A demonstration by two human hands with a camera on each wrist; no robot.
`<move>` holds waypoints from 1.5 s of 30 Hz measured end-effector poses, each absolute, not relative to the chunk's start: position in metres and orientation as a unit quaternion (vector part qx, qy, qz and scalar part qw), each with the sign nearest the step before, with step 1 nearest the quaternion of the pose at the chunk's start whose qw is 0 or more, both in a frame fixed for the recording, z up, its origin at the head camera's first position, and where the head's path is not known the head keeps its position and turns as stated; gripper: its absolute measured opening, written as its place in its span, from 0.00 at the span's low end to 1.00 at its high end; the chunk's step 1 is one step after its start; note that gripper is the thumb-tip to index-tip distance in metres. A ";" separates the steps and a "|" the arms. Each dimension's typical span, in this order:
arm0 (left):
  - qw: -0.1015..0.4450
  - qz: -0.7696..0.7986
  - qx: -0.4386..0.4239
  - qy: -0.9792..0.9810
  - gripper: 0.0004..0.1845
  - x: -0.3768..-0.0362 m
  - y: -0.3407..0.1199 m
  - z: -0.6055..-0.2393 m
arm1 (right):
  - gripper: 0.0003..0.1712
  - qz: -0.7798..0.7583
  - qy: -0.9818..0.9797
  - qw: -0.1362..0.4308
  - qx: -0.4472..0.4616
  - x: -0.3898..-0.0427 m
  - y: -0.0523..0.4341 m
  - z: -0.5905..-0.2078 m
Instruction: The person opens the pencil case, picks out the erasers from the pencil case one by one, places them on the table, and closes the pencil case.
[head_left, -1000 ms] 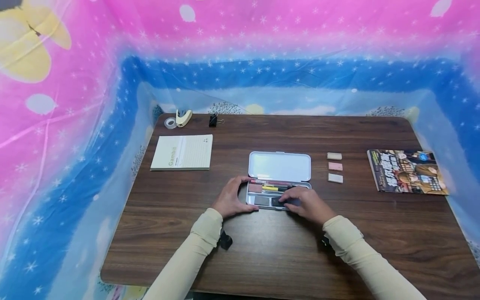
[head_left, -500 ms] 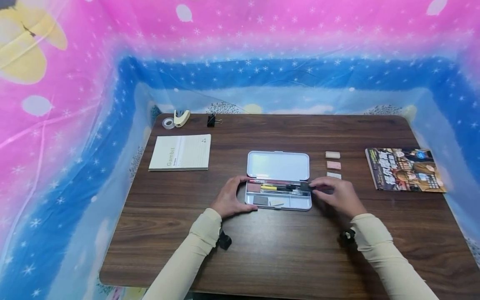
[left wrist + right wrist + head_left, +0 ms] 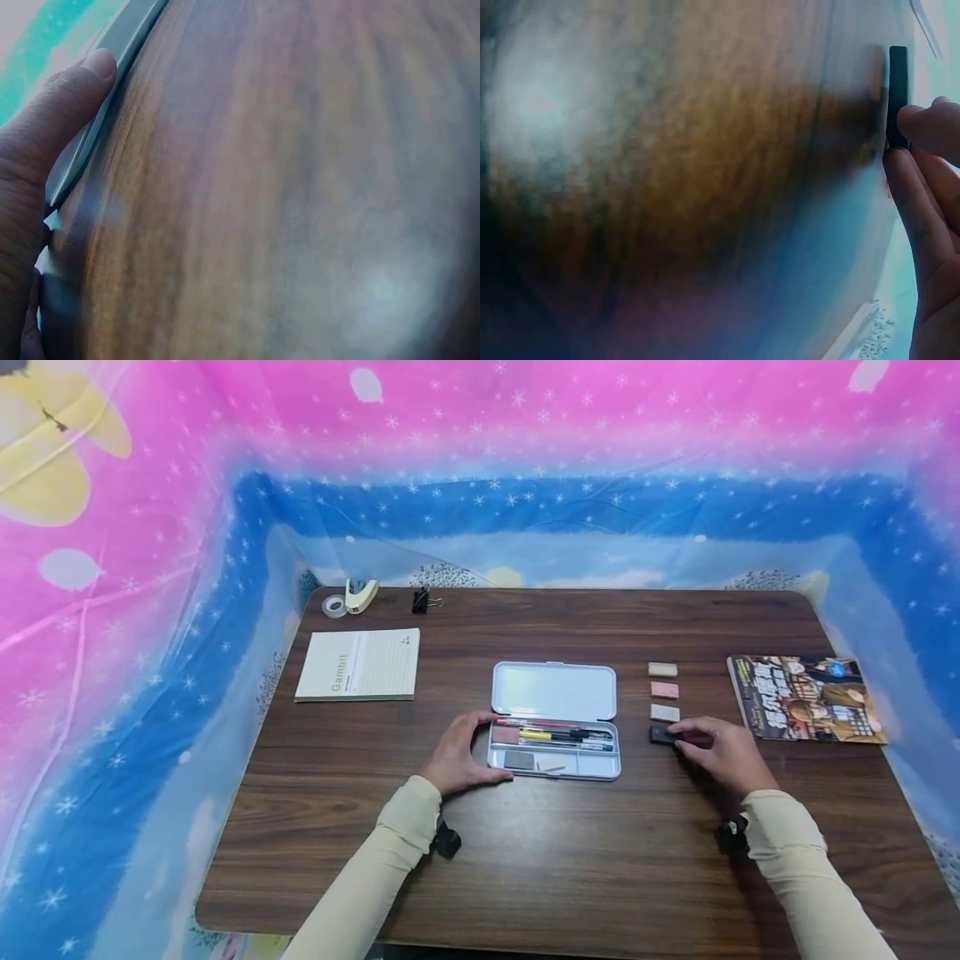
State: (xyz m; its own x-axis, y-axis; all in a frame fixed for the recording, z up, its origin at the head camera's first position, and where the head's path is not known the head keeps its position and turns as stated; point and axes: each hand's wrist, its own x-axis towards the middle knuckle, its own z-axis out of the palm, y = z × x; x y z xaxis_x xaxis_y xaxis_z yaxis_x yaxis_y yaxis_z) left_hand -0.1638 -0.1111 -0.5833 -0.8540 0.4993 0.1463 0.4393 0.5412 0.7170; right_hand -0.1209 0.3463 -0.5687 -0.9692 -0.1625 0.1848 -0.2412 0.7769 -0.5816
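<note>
My left hand (image 3: 461,756) grips the left end of an open pencil case (image 3: 553,691), thumb along the front edge and fingers at the back. The left wrist view shows the thumb (image 3: 64,112) against the case's side. Inside lie several pens (image 3: 566,737), a pink eraser (image 3: 505,735), a grey block (image 3: 519,761) and a small white piece (image 3: 551,764). To the right of the case, my right hand (image 3: 723,753) pinches a black eraser (image 3: 661,735) between thumb and fingers, just in front of a white eraser (image 3: 665,712). The right wrist view shows this black eraser (image 3: 898,82) edge-on.
Behind the white eraser, a pink eraser (image 3: 664,691) and a beige eraser (image 3: 663,670) continue the column. A comic book (image 3: 806,700) lies at the right. On the left are a notebook (image 3: 357,665), tape roll (image 3: 334,606), stapler (image 3: 362,597) and binder clip (image 3: 422,601).
My right hand has lifted the black eraser out of the case's front compartment and carried it right, to the near end of the eraser column. The left hand has stayed on the case.
</note>
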 end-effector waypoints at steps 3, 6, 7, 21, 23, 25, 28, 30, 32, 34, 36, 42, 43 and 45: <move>0.046 0.395 0.261 0.880 0.50 -0.163 -0.111 -0.582 | 0.15 0.324 -0.939 0.056 0.099 -0.121 0.348 -0.572; 0.049 0.394 0.259 0.881 0.50 -0.163 -0.111 -0.582 | 0.15 0.346 -0.933 0.045 0.083 -0.121 0.351 -0.575; 0.049 0.393 0.259 0.881 0.50 -0.163 -0.111 -0.582 | 0.15 0.355 -0.931 0.041 0.078 -0.121 0.352 -0.576; 0.049 0.391 0.255 0.883 0.50 -0.164 -0.111 -0.581 | 0.13 0.394 -0.916 0.061 0.052 -0.116 0.342 -0.560; 0.050 0.391 0.253 0.884 0.50 -0.164 -0.111 -0.581 | 0.13 0.404 -0.909 0.082 0.062 -0.114 0.332 -0.555; 0.050 0.393 0.251 0.883 0.49 -0.164 -0.110 -0.580 | 0.13 0.405 -0.905 0.100 0.082 -0.114 0.316 -0.551; 0.049 0.394 0.249 0.883 0.49 -0.164 -0.110 -0.580 | 0.14 0.414 -0.896 0.102 0.122 -0.114 0.280 -0.546; 0.049 0.393 0.251 0.883 0.49 -0.164 -0.110 -0.581 | 0.15 0.423 -0.890 0.084 0.147 -0.113 0.253 -0.543; 0.050 0.390 0.253 0.884 0.50 -0.164 -0.110 -0.582 | 0.16 0.435 -0.881 0.060 0.174 -0.112 0.228 -0.543; 0.051 0.390 0.254 0.884 0.50 -0.164 -0.110 -0.583 | 0.15 0.441 -0.874 0.036 0.200 -0.113 0.205 -0.543; 0.049 0.391 0.256 0.883 0.50 -0.164 -0.111 -0.584 | 0.14 0.436 -0.872 0.015 0.223 -0.115 0.185 -0.546; 0.047 0.396 0.259 0.880 0.49 -0.163 -0.111 -0.584 | 0.12 0.392 -0.886 -0.022 0.247 -0.121 0.150 -0.551; 0.047 0.397 0.259 0.879 0.49 -0.163 -0.111 -0.584 | 0.12 0.385 -0.889 -0.024 0.247 -0.123 0.146 -0.552; 0.048 0.398 0.258 0.879 0.49 -0.164 -0.112 -0.584 | 0.12 0.376 -0.893 -0.030 0.245 -0.125 0.141 -0.554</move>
